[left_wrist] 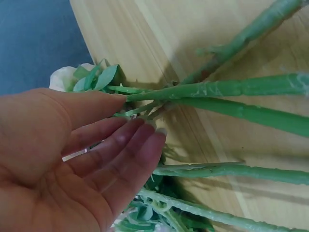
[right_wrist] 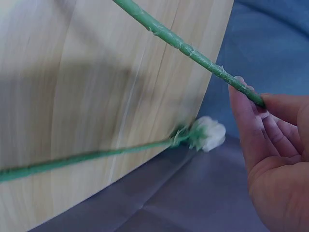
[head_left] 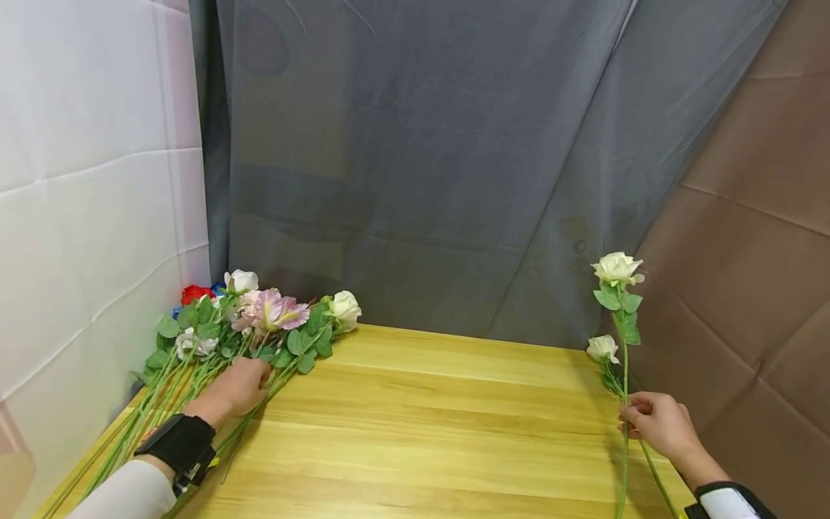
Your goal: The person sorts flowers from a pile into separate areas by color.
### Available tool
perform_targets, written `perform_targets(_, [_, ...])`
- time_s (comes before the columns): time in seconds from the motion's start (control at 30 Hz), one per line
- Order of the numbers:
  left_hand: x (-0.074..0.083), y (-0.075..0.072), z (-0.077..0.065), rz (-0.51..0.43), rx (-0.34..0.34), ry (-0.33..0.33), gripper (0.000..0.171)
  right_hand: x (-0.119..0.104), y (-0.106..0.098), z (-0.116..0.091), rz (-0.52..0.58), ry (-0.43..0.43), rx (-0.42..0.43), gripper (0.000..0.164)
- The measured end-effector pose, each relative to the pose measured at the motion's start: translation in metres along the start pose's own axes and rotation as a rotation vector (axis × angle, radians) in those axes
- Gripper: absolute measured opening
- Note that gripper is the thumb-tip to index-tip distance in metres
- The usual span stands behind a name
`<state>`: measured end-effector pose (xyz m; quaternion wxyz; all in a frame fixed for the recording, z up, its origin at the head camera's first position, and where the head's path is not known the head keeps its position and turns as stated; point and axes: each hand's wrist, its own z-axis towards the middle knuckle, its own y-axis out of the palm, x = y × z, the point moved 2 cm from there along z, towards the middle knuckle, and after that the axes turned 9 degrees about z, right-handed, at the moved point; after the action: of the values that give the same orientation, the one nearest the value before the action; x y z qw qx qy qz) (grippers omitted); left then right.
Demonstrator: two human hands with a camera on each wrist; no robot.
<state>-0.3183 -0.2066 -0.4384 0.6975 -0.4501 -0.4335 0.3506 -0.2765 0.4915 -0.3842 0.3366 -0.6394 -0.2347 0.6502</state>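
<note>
At the right, my right hand (head_left: 658, 425) pinches the green stem of a white rose (head_left: 617, 268) held upright, bloom at the top. Beyond it a second white rose (head_left: 603, 349) lies near the table's edge, its bloom and long stem also in the right wrist view. My left hand (head_left: 236, 389) reaches among a pile of artificial flowers on the left. In the left wrist view its thumb tip meets a green stem (left_wrist: 212, 90), while the loosely bent fingers (left_wrist: 130, 150) sit below with a gap. A white rose (head_left: 346, 308) lies just past this hand.
The pile also holds a pink-purple bloom (head_left: 279, 311), a red flower (head_left: 197, 294) and white blooms, stems pointing toward me. A wooden table (head_left: 441, 432) lies between the hands. Grey cloth (head_left: 421, 180) hangs behind, white cloth (head_left: 91, 180) left, brown cloth (head_left: 752, 288) right.
</note>
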Motion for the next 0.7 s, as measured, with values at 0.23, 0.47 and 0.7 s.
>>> perform_targets(0.23, [0.001, 0.001, 0.001, -0.044, 0.008, 0.041, 0.049, 0.022, -0.012, -0.003, -0.093, 0.005, 0.018, 0.028])
perform_targets(0.47, [0.005, 0.003, 0.003, -0.032, -0.022, -0.011, 0.047, 0.039, -0.026, -0.008, -0.207, -0.016, 0.041, 0.018])
perform_targets(0.7, [0.005, 0.005, 0.003, -0.022, -0.024, -0.035, 0.049, 0.054, -0.036, -0.007, -0.28, -0.034, 0.089, 0.016])
